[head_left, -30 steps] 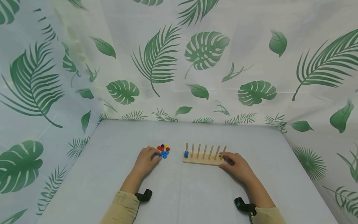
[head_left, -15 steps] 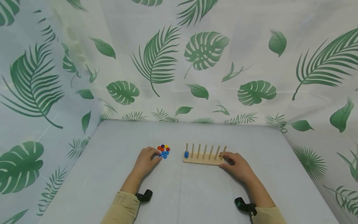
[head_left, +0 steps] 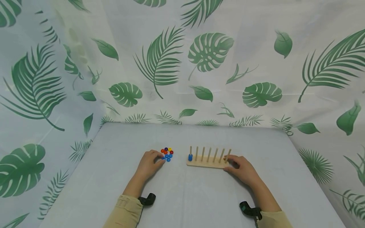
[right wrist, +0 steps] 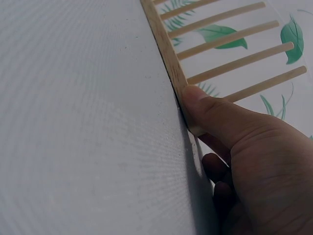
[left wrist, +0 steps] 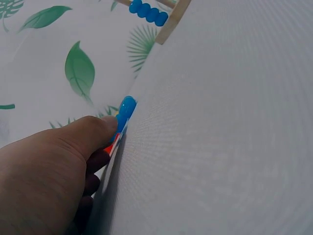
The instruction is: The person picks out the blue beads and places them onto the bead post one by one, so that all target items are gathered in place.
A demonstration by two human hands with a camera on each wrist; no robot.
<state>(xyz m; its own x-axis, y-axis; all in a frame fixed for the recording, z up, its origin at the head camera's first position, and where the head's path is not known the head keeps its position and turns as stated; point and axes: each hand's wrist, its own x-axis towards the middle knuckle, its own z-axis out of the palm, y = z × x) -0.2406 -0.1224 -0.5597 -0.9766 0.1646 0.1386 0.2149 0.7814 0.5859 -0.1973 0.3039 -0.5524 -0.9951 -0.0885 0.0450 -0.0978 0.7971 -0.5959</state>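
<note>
My left hand (head_left: pixel 149 163) is at the near left side of a small cluster of ring beads, its thumb and forefinger around a blue bead (head_left: pixel 163 158). In the left wrist view the thumb tip lies against blue beads (left wrist: pixel 128 105); the forefinger's contact is hidden. At the right end of a wooden peg board (head_left: pixel 205 164), my right hand (head_left: pixel 240 168) grips the base, thumb on its front edge. Several upright pegs rise from the board. Stacked blue beads (head_left: pixel 190 157) sit on its leftmost peg; the other pegs hold none.
Orange and red beads (head_left: pixel 166 152), a yellow bead (head_left: pixel 169 148) and a dark purple bead (head_left: pixel 166 148) lie just behind the blue ones. A white cloth covers the table (head_left: pixel 199 196). Leaf-print sheets (head_left: pixel 211 104) hang behind and beside it.
</note>
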